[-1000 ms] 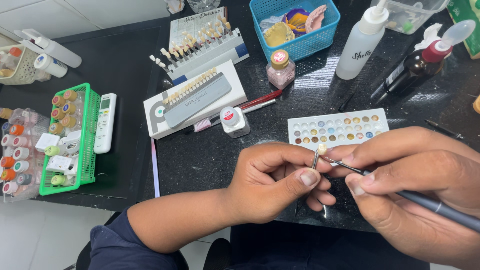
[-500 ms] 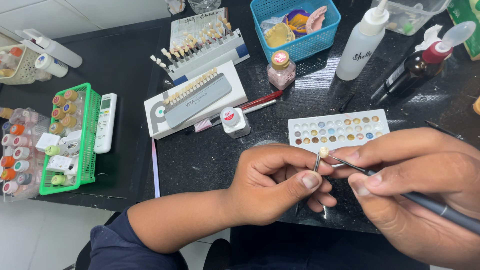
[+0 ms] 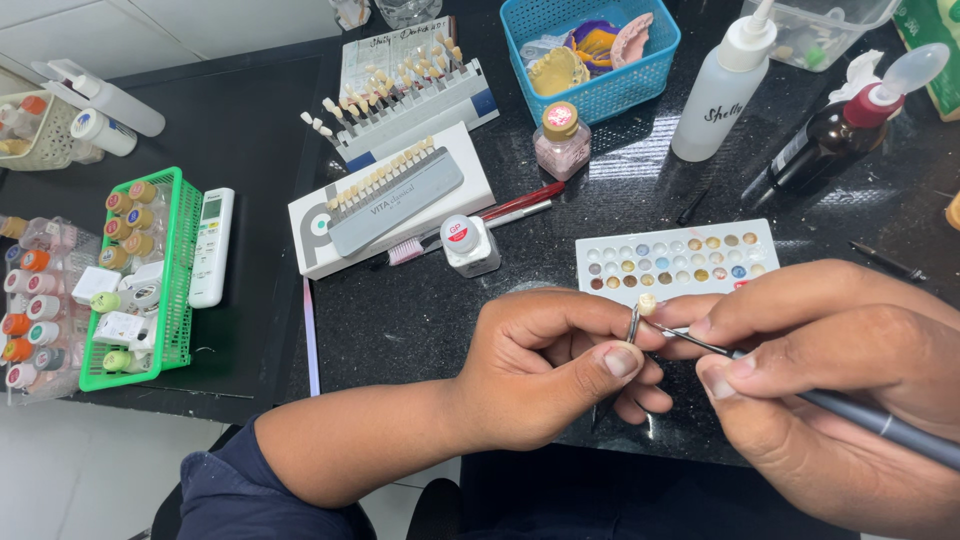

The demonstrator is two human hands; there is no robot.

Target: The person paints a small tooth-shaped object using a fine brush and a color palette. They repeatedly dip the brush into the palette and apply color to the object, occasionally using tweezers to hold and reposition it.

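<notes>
- Left hand (image 3: 555, 365) curled, thumb and fingers pinching a thin metal holder (image 3: 632, 325) with a small cream tooth (image 3: 647, 302) at its tip.
- Right hand (image 3: 840, 395) closed around a grey-handled brush (image 3: 850, 408), thumb and forefinger pinching it, fine tip just under the tooth.
- Both hands close together, fingertips nearly touching, low over the near edge of the black worktop (image 3: 420, 320).
- Just behind the tooth, a white palette (image 3: 676, 262) with rows of small coloured wells.
- Left of the palette, a small white jar (image 3: 470, 246), beside a red pen (image 3: 520, 203).
- Further left, a white box with a grey tooth shade guide (image 3: 385, 205) lying on it.
- At the left edge, a green basket (image 3: 170, 290) of small pots, with a white remote (image 3: 211, 248) alongside.
- Behind, a small pink bottle (image 3: 561, 139), a white squeeze bottle (image 3: 722, 90) and a dark dropper bottle (image 3: 835, 140).
- Farthest back, a blue basket (image 3: 520, 40) holding dental casts, and a rack of shade tabs (image 3: 410, 95).
</notes>
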